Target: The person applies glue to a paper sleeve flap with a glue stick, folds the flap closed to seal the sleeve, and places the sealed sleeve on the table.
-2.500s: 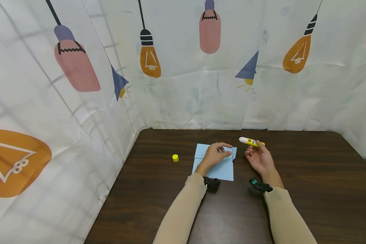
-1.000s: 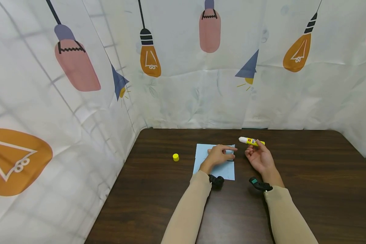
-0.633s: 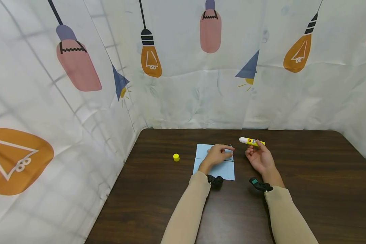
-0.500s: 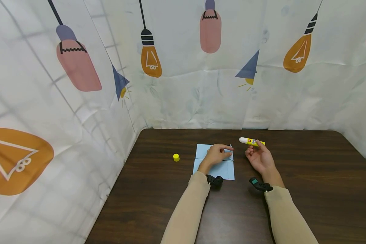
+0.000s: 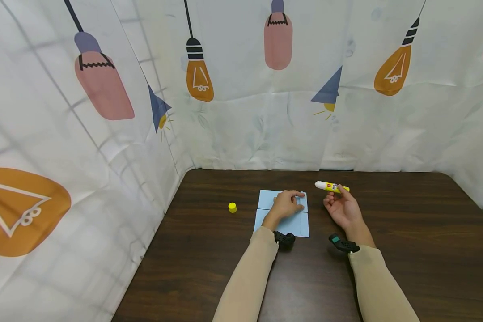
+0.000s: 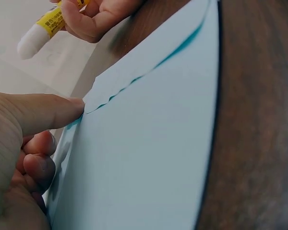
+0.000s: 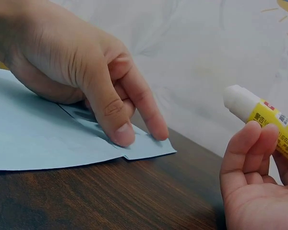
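Observation:
A light blue sheet of folded paper [image 5: 298, 226] lies on the table, a crease running across it. My left hand [image 5: 285, 205] rests over its upper part. In the right wrist view, the left thumb and index fingertip press down on a narrow flap [image 7: 151, 147] at the paper's edge, the thumb at the fold. To the right, my right hand [image 5: 343, 212] holds an uncapped glue stick [image 5: 327, 186] above the table, palm turned up. Its white tip points left, apart from the paper. The left wrist view shows the paper's surface [image 6: 149, 143] with a teal gap along the fold.
A yellow cap [image 5: 232, 207] stands on the dark wooden table [image 5: 177, 268], left of the paper. Behind and to the left hangs a white curtain [image 5: 241, 129] printed with lamps. Both wrists wear black straps with devices.
My left hand was at the paper's right edge, moved a little right, then drew back slightly left. The flap at that edge now lies folded in flatter. The right hand stays still with the glue stick.

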`<action>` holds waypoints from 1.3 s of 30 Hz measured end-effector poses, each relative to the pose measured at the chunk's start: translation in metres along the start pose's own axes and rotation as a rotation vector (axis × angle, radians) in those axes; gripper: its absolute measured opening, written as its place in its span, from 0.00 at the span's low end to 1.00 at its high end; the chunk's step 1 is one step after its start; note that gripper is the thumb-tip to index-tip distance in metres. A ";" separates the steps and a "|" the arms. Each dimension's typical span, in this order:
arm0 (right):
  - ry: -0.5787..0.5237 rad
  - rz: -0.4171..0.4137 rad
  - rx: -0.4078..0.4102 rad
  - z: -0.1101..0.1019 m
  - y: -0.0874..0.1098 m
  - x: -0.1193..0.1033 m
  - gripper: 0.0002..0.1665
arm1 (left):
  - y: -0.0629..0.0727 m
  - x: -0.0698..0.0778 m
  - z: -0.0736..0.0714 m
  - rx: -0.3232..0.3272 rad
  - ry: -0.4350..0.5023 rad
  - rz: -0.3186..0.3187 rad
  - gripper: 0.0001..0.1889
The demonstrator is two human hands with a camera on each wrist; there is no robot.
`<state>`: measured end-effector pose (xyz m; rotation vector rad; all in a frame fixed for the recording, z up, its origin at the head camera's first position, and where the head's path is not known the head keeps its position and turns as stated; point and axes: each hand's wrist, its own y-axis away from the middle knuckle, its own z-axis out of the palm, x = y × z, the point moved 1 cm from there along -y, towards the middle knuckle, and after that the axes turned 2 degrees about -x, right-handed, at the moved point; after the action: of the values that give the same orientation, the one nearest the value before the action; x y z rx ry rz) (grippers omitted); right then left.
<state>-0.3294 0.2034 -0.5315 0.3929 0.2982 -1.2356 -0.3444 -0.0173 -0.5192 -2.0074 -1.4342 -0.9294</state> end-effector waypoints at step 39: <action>0.075 -0.032 -0.023 0.000 0.000 0.002 0.09 | -0.007 0.010 0.003 0.121 -0.153 -0.100 0.11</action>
<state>-0.3284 0.2014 -0.5324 0.4168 0.3834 -1.2501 -0.3483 -0.0073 -0.5133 -1.9675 -1.6463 -0.7239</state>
